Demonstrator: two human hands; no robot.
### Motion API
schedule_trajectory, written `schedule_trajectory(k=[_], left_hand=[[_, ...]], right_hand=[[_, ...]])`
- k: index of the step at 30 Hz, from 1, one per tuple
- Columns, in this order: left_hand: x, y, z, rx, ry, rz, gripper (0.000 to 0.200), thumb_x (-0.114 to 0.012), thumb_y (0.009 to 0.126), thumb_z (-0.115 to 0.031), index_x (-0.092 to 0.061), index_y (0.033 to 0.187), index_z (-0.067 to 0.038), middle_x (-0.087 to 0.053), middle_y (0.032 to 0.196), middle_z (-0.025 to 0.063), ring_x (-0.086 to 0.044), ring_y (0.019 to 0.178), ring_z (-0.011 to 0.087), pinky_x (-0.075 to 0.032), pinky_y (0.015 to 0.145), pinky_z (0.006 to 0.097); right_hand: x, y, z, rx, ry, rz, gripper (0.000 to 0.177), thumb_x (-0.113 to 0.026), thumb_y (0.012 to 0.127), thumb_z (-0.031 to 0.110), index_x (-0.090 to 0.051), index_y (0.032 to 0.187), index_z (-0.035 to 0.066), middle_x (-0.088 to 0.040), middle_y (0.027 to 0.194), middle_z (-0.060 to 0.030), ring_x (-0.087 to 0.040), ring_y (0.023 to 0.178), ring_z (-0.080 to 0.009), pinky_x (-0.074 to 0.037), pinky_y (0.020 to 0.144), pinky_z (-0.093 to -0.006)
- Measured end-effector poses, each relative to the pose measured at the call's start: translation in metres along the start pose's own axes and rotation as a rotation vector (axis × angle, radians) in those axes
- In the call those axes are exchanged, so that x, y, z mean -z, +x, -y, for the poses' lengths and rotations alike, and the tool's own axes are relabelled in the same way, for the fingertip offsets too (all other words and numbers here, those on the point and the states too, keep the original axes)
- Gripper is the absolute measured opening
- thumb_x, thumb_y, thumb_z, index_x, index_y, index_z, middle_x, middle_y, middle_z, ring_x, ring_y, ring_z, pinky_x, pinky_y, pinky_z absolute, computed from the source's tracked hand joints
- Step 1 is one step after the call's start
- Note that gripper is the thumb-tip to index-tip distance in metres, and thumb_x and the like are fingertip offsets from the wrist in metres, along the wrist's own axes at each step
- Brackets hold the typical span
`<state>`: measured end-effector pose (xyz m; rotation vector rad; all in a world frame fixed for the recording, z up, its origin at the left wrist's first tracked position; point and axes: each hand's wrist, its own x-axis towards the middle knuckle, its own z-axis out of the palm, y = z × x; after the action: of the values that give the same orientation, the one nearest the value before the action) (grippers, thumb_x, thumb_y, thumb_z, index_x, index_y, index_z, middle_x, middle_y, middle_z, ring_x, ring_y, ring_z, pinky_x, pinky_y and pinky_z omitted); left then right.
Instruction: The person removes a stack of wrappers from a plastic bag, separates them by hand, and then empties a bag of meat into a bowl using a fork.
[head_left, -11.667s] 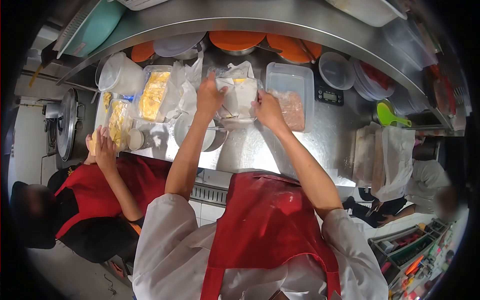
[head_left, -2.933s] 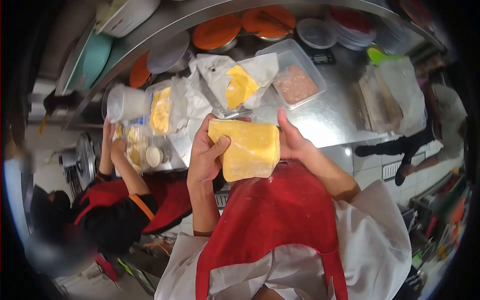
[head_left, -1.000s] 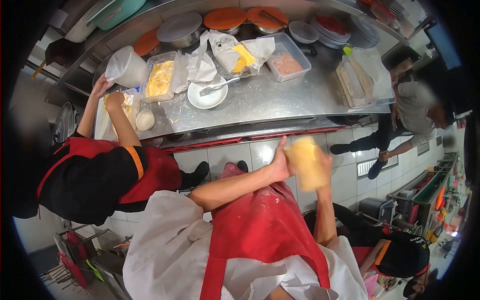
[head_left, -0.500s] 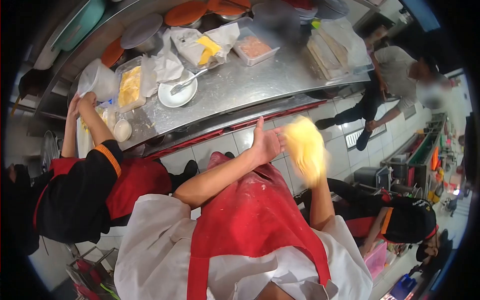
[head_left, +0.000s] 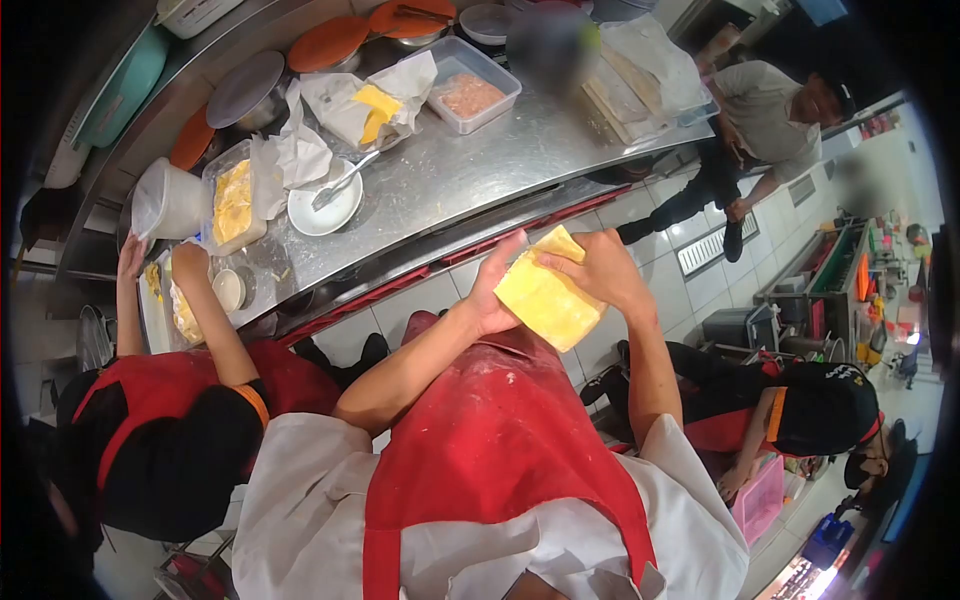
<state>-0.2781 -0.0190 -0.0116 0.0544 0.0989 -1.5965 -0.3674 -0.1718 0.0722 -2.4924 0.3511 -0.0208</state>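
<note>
A yellow square sheet (head_left: pixel 550 298), seemingly a stack of thin wrappers, is held up in front of the red apron. My right hand (head_left: pixel 598 268) grips its upper right side, thumb on the face. My left hand (head_left: pixel 492 290) is at its left edge, fingers extended and palm against it; part of that palm is hidden by the sheet. Beyond, on the steel counter (head_left: pixel 420 190), are a white plate (head_left: pixel 325 208) with a fork (head_left: pixel 345 180), and another yellow piece (head_left: pixel 377 110) on white paper (head_left: pixel 325 100).
A tub of pink filling (head_left: pixel 472 95) and a covered tray (head_left: pixel 640 85) stand on the counter. At the left a co-worker's hand (head_left: pixel 190 265) is over a tray. Other people are at the right, one beside a pink crate (head_left: pixel 760 500).
The yellow sheet, blurred and right of my left hand before, has come left against that hand and now shows flat. The co-worker's nearer hand has moved down from the white bucket.
</note>
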Motion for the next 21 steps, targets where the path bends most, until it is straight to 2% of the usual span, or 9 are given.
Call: schedule_trajectory(k=[3,6,9,10,12,15,18,21], left_hand=[[-0.002,-0.003,0.002,0.048,0.384,-0.181,0.051,-0.062,0.090,-0.018,-0.044,0.135,-0.001,-0.054,0.129,0.0182,-0.057,0.117,0.0299,-0.046,0.102,0.0434],[-0.009,0.000,0.000,0.046,0.459,-0.226,0.055,-0.064,0.084,0.001,-0.043,0.135,0.000,-0.055,0.128,0.0156,-0.057,0.118,0.0274,-0.047,0.101,0.0398],[-0.014,-0.003,0.001,-0.055,0.548,-0.204,0.056,-0.065,0.083,0.001,-0.043,0.134,0.000,-0.056,0.128,0.0138,-0.057,0.118,0.0261,-0.047,0.101,0.0399],[-0.012,-0.002,0.001,-0.083,0.559,-0.208,0.054,-0.064,0.083,0.002,-0.044,0.133,0.000,-0.056,0.126,0.0133,-0.057,0.117,0.0251,-0.048,0.099,0.0389],[-0.007,0.000,0.000,-0.139,0.584,-0.215,0.049,-0.062,0.084,0.004,-0.046,0.130,0.001,-0.057,0.124,0.0123,-0.058,0.115,0.0229,-0.050,0.096,0.0370],[-0.012,0.000,0.004,-0.274,0.722,-0.339,0.056,-0.063,0.082,0.006,-0.042,0.135,0.001,-0.055,0.128,0.0128,-0.055,0.119,0.0231,-0.046,0.099,0.0352],[-0.016,0.001,0.013,-0.543,1.195,-0.495,0.064,-0.063,0.081,0.007,-0.036,0.139,0.002,-0.054,0.130,0.0153,-0.052,0.123,0.0260,-0.041,0.103,0.0339],[0.016,0.002,0.016,-0.663,1.438,-0.543,0.070,-0.062,0.081,0.004,-0.029,0.143,0.002,-0.047,0.136,0.0215,-0.045,0.129,0.0295,-0.035,0.107,0.0353]], right_hand=[[0.011,0.004,-0.004,-0.228,-0.169,0.097,0.064,-0.060,0.085,0.058,-0.068,0.079,-0.006,-0.062,0.066,-0.0228,-0.063,0.067,-0.0387,-0.049,0.070,-0.0423],[0.005,0.008,-0.037,-0.580,0.179,-0.005,0.074,-0.048,0.089,0.066,-0.068,0.092,-0.004,-0.067,0.078,-0.0203,-0.066,0.080,-0.0328,-0.047,0.081,-0.0417],[-0.038,-0.021,-0.079,-0.567,1.175,-0.278,0.080,-0.037,0.090,0.072,-0.062,0.114,0.000,-0.066,0.107,-0.0169,-0.063,0.102,-0.0282,-0.044,0.092,-0.0413],[-0.052,-0.032,-0.088,-0.559,1.630,-0.018,0.082,-0.031,0.090,0.073,-0.049,0.132,0.004,-0.056,0.129,-0.0125,-0.055,0.117,-0.0273,-0.042,0.100,-0.0432],[-0.077,-0.046,-0.059,-0.496,2.009,-0.021,0.083,-0.029,0.091,0.072,-0.046,0.134,0.002,-0.057,0.128,-0.0138,-0.053,0.120,-0.0273,-0.038,0.105,-0.0423],[-0.081,-0.047,-0.025,-0.305,2.115,-0.135,0.074,-0.038,0.095,0.063,-0.044,0.134,0.001,-0.057,0.127,-0.0133,-0.056,0.116,-0.0246,-0.042,0.102,-0.0407],[-0.104,-0.033,-0.045,-0.441,1.494,-0.375,0.058,-0.051,0.097,0.048,-0.050,0.129,0.000,-0.060,0.123,-0.0122,-0.059,0.109,-0.0210,-0.047,0.092,-0.0347],[-0.106,-0.024,-0.056,-0.335,1.216,-0.402,0.038,-0.058,0.097,0.030,-0.059,0.116,-0.003,-0.066,0.108,-0.0094,-0.062,0.094,-0.0161,-0.048,0.080,-0.0294]])
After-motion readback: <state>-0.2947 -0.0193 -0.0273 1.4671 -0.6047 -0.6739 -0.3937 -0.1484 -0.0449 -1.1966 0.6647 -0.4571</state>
